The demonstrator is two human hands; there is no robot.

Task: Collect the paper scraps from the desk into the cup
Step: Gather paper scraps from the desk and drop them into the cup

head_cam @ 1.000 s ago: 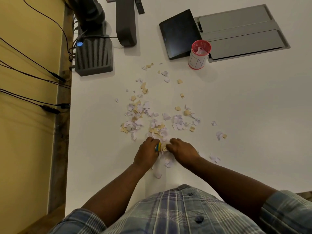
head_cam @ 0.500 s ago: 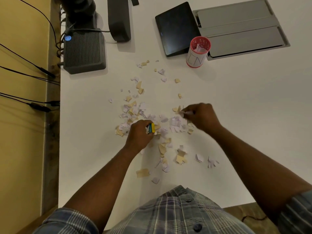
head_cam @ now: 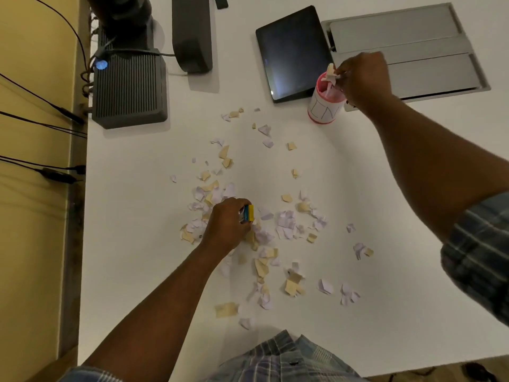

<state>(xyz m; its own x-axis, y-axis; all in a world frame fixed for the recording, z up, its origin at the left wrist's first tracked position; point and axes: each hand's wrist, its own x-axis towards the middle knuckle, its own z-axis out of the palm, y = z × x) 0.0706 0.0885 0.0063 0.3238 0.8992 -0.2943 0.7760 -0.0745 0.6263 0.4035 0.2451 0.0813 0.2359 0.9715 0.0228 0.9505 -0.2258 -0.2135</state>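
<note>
**Right hand over the cup, left hand parked in the scraps**

Here's the wide white bench (head_cam: 143, 244), filling nearly the whole view, with a yellow wall and its dark cables running down the left edge. Up at the far right, a grey metal panel of flat slats (head_cam: 429, 42) is set into the bench top, and beside it lies a black square tablet with a dark screen (head_cam: 292, 53). Far left, a dark grey ribbed box with a small blue light (head_cam: 129, 89) sits just beside a dark grey stand foot (head_cam: 192, 37).

Down the middle, a broad scatter of torn white and tan paper scraps (head_cam: 286, 221) spreads across the bench, thickest at the centre and thinning toward the cup (a few stragglers lie close to the near edge too).

Now the hands. The left hand (head_cam: 225, 227) rests right in the thick of the pile, fingers curled shut around a small yellow-and-blue block (head_cam: 249, 212) that pokes out at the knuckles. The right hand (head_cam: 363, 78) is raised directly over the pink-rimmed white paper cup with black marker lettering (head_cam: 323, 106), which stands upright between tablet and slatted panel. Its fingers (head_cam: 340, 74) are pinched together on a small bunch of white and tan scraps (head_cam: 330, 74), held just above the cup's mouth. More paper shows inside the cup.
</note>
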